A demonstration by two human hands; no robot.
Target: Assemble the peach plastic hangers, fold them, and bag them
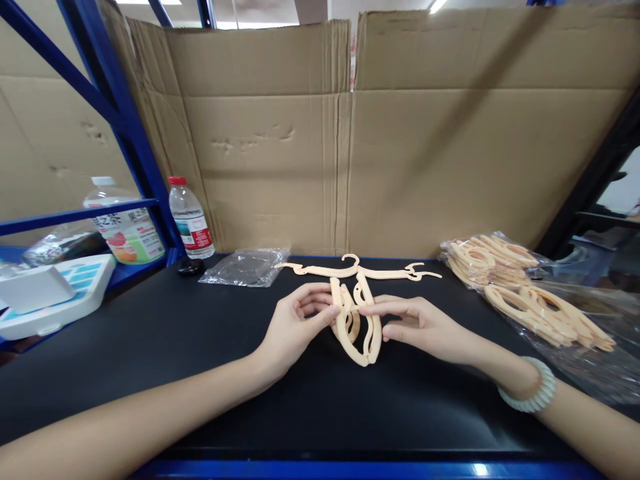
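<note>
Between my two hands is a cream plastic folding hanger [356, 355], its arms folded up close together and its joint end pointing toward me. My left hand [300, 317] grips its left arm between thumb and fingers. On the other side, my right hand [417, 323] has thumb and forefinger on the right arm. Part of the folded hanger is hidden behind its own arms and my fingers. Just beyond it, a second hanger [330, 272] lies unfolded on the black table, its hook pointing away from me.
Bagged folded hangers [490, 260] lie at the right, with more folded hangers [545, 313] on clear plastic before them. A clear plastic bag [245, 267] and a red-capped water bottle [191, 223] are at the back left. Cardboard walls [270, 160] close off the back.
</note>
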